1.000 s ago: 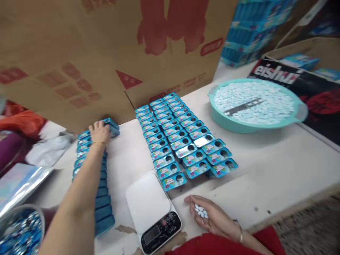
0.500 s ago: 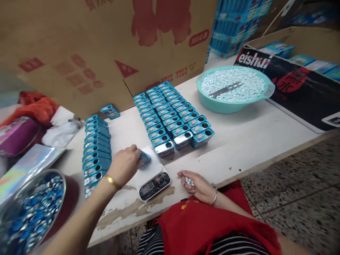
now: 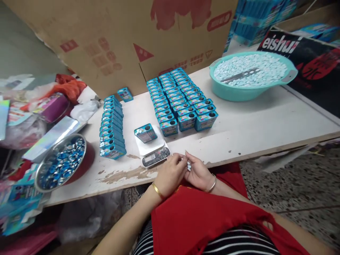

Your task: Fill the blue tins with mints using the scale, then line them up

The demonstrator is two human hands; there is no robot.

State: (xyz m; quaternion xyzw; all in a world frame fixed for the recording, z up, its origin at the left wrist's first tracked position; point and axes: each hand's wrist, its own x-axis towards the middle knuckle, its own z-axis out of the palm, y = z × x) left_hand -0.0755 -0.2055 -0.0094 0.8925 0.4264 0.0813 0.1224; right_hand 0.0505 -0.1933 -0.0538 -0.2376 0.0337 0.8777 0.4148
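Observation:
My right hand (image 3: 199,173) is cupped palm up, with several small pale mints (image 3: 188,165) lying in it. Against it rests my left hand (image 3: 170,173), its fingers drawn together at the mints; whatever is between its fingertips is hidden. Just beyond the hands, a blue tin (image 3: 146,134) stands on the white kitchen scale (image 3: 152,147), with pale mints showing at its top. The scale's display (image 3: 156,157) cannot be read.
A row of blue tins (image 3: 111,129) stands left, and several rows (image 3: 183,102) behind the scale. A turquoise basin (image 3: 239,92) of mints holds a metal scoop-like tool. Front left is a bowl (image 3: 85,156) of blue and silver caps. A cardboard box (image 3: 114,49) stands behind.
My left hand has let go of the blue tin, leaving it on the scale, and moved right and down to my right hand's mints. The view has shifted left.

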